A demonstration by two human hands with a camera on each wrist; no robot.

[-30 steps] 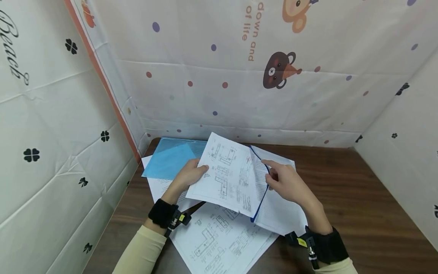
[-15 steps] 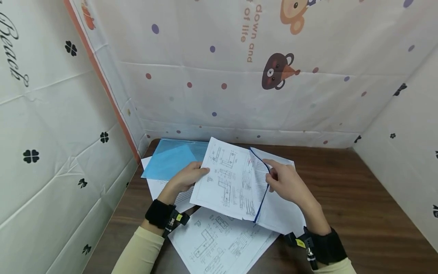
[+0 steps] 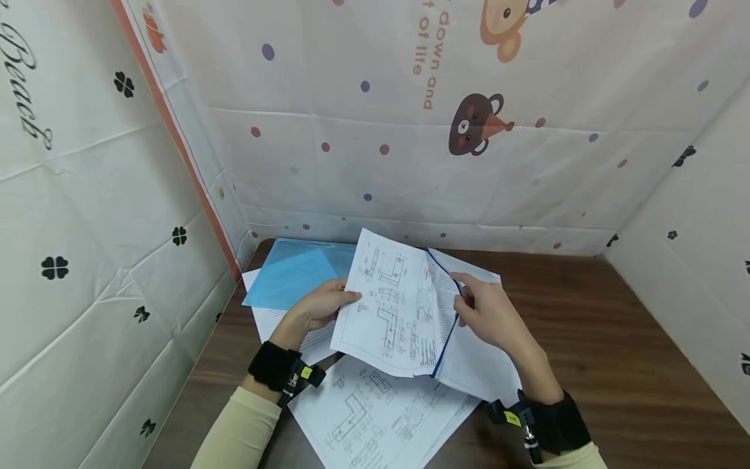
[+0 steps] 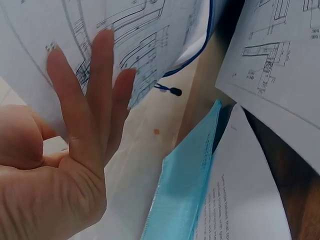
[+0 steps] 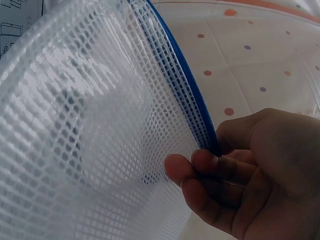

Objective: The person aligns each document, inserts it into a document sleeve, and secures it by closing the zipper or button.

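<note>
My left hand [image 3: 323,306] holds a sheet of paper [image 3: 375,326] printed with technical drawings, thumb on its near face. In the left wrist view, several fingers [image 4: 102,75] of that hand lie spread against the sheet's other side. The sheet's right part sits inside the mouth of a clear mesh zip pouch [image 3: 482,365] edged in blue. At that blue edge [image 5: 192,95], my right hand [image 3: 489,311] pinches the pouch between thumb and curled fingers. Whether more than one sheet is held, I cannot tell.
A blue mesh pouch [image 3: 295,277] lies on a printed page [image 3: 272,322] at the back left. More drawing sheets [image 3: 375,417] lie on the brown wooden table [image 3: 621,365] in front. Patterned cloth walls [image 3: 328,176] stand at the back and sides.
My left hand and the drawing sheet have shifted slightly right, and the sheet reaches a little further into the pouch. The right hand keeps its grip on the pouch's edge, almost still.
</note>
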